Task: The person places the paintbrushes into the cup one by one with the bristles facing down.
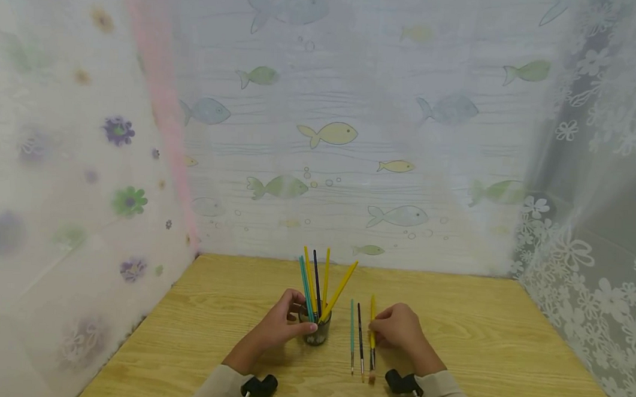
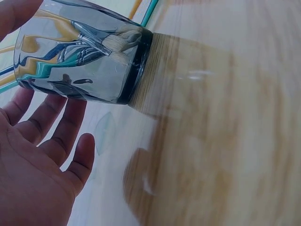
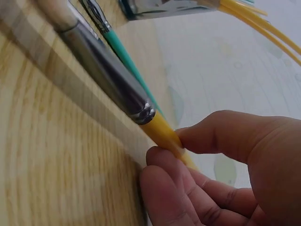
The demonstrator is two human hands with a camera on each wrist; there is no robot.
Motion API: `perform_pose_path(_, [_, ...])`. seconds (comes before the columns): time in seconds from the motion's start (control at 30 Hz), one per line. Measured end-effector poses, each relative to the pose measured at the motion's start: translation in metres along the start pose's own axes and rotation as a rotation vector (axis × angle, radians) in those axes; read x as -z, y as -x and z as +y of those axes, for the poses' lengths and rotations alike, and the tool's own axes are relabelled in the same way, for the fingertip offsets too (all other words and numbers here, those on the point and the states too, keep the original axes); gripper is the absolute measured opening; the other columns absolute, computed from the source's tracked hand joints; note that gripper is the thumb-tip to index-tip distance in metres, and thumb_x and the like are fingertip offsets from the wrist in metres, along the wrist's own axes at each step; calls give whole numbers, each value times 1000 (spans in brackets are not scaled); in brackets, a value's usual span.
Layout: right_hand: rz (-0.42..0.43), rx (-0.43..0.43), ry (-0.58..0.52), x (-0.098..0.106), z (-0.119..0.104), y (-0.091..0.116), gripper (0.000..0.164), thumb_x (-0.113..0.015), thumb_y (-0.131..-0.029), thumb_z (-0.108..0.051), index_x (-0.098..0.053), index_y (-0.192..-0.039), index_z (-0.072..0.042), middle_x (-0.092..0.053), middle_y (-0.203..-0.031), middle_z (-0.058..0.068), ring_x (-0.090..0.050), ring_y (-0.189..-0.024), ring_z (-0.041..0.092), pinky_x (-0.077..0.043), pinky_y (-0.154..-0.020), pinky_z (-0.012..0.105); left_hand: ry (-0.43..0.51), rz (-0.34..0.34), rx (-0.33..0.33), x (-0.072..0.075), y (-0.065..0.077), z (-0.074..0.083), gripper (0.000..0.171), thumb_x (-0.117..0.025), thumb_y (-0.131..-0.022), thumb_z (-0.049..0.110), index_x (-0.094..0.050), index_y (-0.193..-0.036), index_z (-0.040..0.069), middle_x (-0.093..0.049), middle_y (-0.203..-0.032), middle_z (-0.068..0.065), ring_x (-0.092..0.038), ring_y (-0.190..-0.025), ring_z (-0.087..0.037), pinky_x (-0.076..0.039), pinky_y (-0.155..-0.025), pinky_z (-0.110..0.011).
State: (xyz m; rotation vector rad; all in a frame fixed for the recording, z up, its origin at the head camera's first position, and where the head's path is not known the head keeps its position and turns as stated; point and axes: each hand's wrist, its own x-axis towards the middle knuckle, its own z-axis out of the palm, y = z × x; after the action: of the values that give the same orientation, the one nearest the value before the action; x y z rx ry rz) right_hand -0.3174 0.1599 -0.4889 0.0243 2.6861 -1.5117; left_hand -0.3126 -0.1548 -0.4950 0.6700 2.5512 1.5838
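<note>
Right of glass (image 1: 317, 337): yellow brush (image 1: 372, 343), axis fore-and-aft, bristles (image 1: 371, 378) nearward.

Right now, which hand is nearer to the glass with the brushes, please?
Left. The left hand grips the glass with thumb and fingers; the right hand is apart, to the glass's right, pinching a yellow brush.

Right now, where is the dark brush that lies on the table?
In the head view, the dark brush lies right of the cup, between the teal brush and the yellow brush the right hand pinches.
</note>
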Motion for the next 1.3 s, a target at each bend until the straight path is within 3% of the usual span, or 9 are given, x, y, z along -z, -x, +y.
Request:
perform_pose_path(0.43, [65, -8, -73, 12, -10, 1, 36, -73, -89, -15, -68, -118, 7, -76, -87, 12, -73, -64, 20, -62, -59, 35, 16, -9, -1, 0, -1, -2, 52, -76, -96, 33, -41, -131, 15, -54, -131, -7, -58, -121, -24, -49, -99, -44])
perform_pose_path(0.77, [83, 26, -169, 19, -16, 2, 34, -71, -90, -12, -64, -117, 8, -75, -93, 16, -74, -65, 23, -63, -59, 36, 17, -13, 5, 0, -1, -4, 53, -76, -96, 35, -41, -131, 15, -54, -130, -7, -57, -117, -24, -50, -98, -43])
perform_pose_path(1.3, [101, 47, -206, 25, -25, 6, 33, -72, -91, -11, -59, -117, 6, -73, -104, 21, -76, -72, 27, -64, -62, 37, 11, -16, 9, 0, -1, -3, 53, -76, -96, 36, -41, -131, 16, -54, -131, -7, -57, -118, -24, -50, -100, -44])
